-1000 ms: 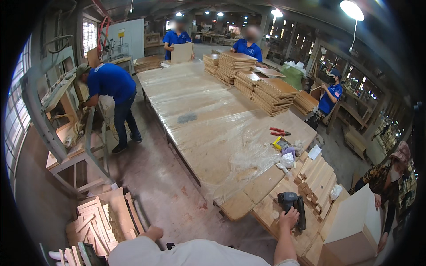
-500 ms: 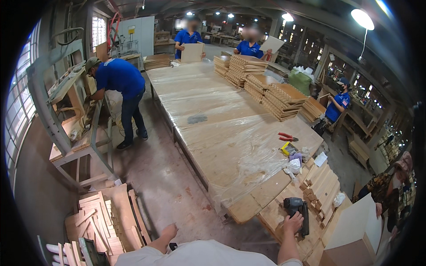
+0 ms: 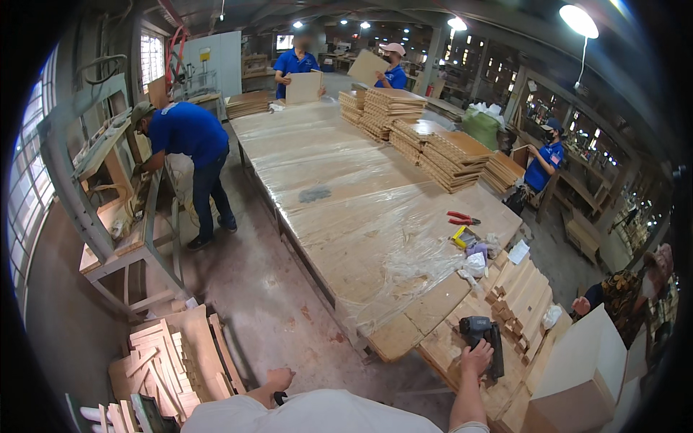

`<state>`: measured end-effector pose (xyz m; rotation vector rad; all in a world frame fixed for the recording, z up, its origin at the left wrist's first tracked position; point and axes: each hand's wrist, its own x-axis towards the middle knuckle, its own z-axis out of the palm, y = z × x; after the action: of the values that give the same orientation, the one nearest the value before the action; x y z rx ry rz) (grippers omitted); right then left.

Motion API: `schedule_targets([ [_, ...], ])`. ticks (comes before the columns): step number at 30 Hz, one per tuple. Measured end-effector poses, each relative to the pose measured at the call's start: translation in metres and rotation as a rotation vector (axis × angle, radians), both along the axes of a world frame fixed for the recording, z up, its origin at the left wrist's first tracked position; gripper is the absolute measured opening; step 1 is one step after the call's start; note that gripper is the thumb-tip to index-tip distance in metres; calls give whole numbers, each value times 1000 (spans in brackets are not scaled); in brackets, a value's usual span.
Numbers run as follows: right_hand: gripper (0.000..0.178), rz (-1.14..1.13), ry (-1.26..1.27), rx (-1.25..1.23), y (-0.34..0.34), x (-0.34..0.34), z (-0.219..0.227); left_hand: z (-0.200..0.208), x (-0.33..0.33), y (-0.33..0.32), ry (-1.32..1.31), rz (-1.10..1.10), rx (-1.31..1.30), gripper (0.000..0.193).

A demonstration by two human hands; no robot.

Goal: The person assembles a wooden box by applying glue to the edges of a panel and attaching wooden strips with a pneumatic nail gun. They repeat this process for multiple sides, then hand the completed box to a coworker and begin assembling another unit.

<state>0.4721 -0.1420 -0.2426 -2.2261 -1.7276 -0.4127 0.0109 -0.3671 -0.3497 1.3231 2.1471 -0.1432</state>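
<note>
My right hand point(image 3: 476, 357) is closed around the handle of a black nail gun point(image 3: 475, 327), which rests on the wooden bench point(image 3: 442, 352) at the lower right. Beside the tool lie small wood blocks point(image 3: 511, 323) and long pale wood strips point(image 3: 530, 285). My left hand point(image 3: 281, 378) hangs at my side over the floor, its fingers loosely curled, with nothing seen in it. Stacked wood strips point(image 3: 166, 372) lie to the left of that hand.
A large plastic-covered table point(image 3: 346, 216) bears red pliers point(image 3: 463, 219), a yellow tool point(image 3: 462, 237) and stacked panels point(image 3: 451, 162). A white-sided box point(image 3: 581, 353) stands at right near a person point(image 3: 626, 299). Co-workers in blue stand around; one bends over a machine point(image 3: 115, 173).
At the far side a co-worker has swung a panel from right to left. The person at right has raised a hand off the box. My right hand stays on the nail gun.
</note>
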Motion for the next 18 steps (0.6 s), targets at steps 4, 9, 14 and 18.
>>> schedule_targets([
  [4,40,29,4,12,0,0,1,-1,-3,-1,0,105,27,31],
  [9,40,1,31,-38,-1,0,3,-1,-4,1,-42,54,-24,27],
  [14,42,21,10,-25,-1,2,3,-1,-2,-5,-21,-85,-61,33],
  [18,41,22,21,-12,-2,1,2,0,-3,-5,-11,-98,-74,36],
])
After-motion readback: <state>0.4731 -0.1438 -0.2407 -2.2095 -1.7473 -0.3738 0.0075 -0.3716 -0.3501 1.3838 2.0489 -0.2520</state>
